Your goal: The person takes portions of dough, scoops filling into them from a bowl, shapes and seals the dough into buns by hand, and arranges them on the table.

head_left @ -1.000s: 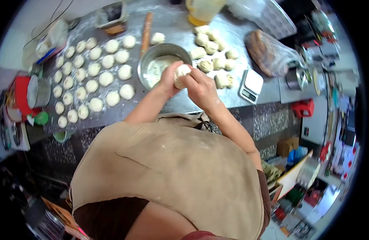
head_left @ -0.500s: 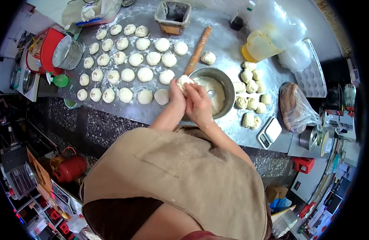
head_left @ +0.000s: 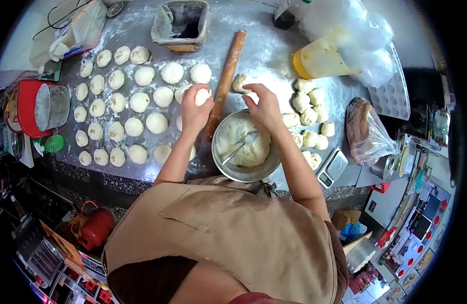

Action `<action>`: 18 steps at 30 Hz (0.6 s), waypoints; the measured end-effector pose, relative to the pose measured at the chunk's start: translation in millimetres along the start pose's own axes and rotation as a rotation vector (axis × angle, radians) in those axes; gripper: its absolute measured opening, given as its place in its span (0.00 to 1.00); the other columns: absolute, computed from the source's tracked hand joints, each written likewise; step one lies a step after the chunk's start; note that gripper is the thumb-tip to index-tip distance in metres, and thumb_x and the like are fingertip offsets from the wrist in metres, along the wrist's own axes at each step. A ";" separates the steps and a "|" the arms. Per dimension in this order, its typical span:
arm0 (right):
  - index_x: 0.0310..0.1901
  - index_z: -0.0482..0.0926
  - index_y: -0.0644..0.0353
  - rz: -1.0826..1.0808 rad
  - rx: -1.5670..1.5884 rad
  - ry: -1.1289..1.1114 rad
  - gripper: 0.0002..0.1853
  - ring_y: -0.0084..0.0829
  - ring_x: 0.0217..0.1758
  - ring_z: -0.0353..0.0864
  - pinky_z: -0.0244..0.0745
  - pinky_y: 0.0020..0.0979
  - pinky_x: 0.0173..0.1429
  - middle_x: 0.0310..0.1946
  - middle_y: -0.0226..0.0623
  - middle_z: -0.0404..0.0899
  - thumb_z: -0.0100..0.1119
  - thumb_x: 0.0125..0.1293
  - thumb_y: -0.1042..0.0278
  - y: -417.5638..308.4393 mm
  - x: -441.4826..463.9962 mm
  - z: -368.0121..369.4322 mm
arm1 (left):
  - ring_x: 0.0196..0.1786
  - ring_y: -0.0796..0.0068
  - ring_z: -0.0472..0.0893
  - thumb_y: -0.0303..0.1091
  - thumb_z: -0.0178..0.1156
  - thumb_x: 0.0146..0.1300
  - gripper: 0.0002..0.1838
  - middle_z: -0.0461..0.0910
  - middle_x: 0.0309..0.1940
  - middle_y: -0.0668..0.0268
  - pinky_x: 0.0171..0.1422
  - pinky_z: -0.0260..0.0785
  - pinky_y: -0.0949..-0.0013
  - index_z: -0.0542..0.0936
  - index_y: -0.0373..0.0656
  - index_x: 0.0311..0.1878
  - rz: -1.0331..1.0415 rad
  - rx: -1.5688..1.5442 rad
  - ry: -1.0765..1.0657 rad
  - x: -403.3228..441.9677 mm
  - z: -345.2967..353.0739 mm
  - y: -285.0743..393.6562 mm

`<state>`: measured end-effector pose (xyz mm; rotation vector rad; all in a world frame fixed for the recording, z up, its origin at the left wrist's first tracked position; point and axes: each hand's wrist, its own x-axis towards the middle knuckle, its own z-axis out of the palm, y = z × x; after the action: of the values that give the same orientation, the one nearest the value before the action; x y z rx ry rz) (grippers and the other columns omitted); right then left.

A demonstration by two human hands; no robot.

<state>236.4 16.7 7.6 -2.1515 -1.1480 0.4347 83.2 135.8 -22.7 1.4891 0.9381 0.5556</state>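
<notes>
My left hand point(head_left: 194, 112) is closed around a white dough ball point(head_left: 202, 96), at the right end of rows of round filled dough balls point(head_left: 139, 102). My right hand point(head_left: 265, 107) is held above the far rim of a metal bowl point(head_left: 215, 152), thumb and forefinger apart. Just beyond its fingertips lies a lump of dough point(head_left: 240, 83); whether the forefinger touches it I cannot tell. Inside the bowl are a pale floury filling point(head_left: 254, 152) and a metal spoon point(head_left: 237, 152). A wooden rolling pin point(head_left: 228, 76) lies between my hands.
Several dough pieces point(head_left: 308, 117) are grouped right of the bowl, near a small scale point(head_left: 332, 168). Behind them stands a jug of yellow liquid point(head_left: 319, 58). A lined square tub point(head_left: 180, 47) is at the back, a bagged brown item point(head_left: 362, 131) at the right.
My hands were together on the dough ball beside the bowl. They have separated: the left moved left with the ball, the right reached towards the dough lump. The view has shifted too.
</notes>
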 end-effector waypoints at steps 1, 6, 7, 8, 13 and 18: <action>0.49 0.74 0.58 0.003 -0.086 -0.114 0.22 0.46 0.53 0.71 0.67 0.40 0.55 0.50 0.46 0.73 0.62 0.49 0.71 25.6 13.9 7.9 | 0.44 0.62 0.74 0.25 0.59 0.46 0.19 0.72 0.39 0.57 0.48 0.68 0.66 0.74 0.43 0.45 0.254 0.399 0.062 9.3 1.3 -9.8; 0.53 0.68 0.51 -0.056 -0.405 -0.389 0.28 0.48 0.55 0.65 0.68 0.40 0.56 0.50 0.42 0.67 0.61 0.45 0.73 73.5 55.5 41.0 | 0.50 0.53 0.73 0.34 0.63 0.43 0.26 0.74 0.45 0.52 0.56 0.65 0.61 0.74 0.45 0.50 -0.080 0.679 -0.344 37.6 23.4 -52.4; 0.53 0.68 0.51 -0.053 -0.402 -0.391 0.28 0.48 0.55 0.65 0.68 0.40 0.56 0.50 0.42 0.67 0.61 0.45 0.73 77.9 58.5 39.6 | 0.50 0.53 0.73 0.34 0.63 0.43 0.26 0.74 0.45 0.52 0.56 0.65 0.61 0.74 0.45 0.50 -0.084 0.681 -0.348 41.8 28.6 -51.3; 0.52 0.68 0.50 -0.030 -0.323 -0.380 0.28 0.48 0.54 0.66 0.67 0.40 0.56 0.48 0.42 0.68 0.61 0.44 0.74 83.3 60.5 35.4 | 0.49 0.55 0.74 0.33 0.63 0.44 0.25 0.75 0.45 0.53 0.54 0.66 0.63 0.74 0.44 0.51 -0.067 0.596 -0.394 46.3 33.1 -50.2; 0.49 0.70 0.54 0.164 -0.146 -0.076 0.26 0.49 0.49 0.69 0.68 0.40 0.54 0.42 0.49 0.70 0.59 0.42 0.74 131.1 45.1 9.1 | 0.49 0.59 0.76 0.31 0.61 0.45 0.24 0.76 0.45 0.54 0.54 0.67 0.65 0.75 0.43 0.50 -0.041 0.325 -0.564 78.1 54.9 -45.4; 0.49 0.69 0.59 0.432 0.477 -0.020 0.25 0.36 0.47 0.72 0.70 0.32 0.52 0.42 0.41 0.72 0.60 0.44 0.78 132.0 19.3 -28.8 | 0.53 0.53 0.69 0.39 0.64 0.46 0.25 0.68 0.49 0.56 0.58 0.62 0.60 0.73 0.46 0.50 0.479 0.709 -0.217 108.2 78.4 -48.8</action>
<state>344.0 -31.8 -61.0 -1.9519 -0.5061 0.8294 194.6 175.2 -101.9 2.3956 0.6235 0.3964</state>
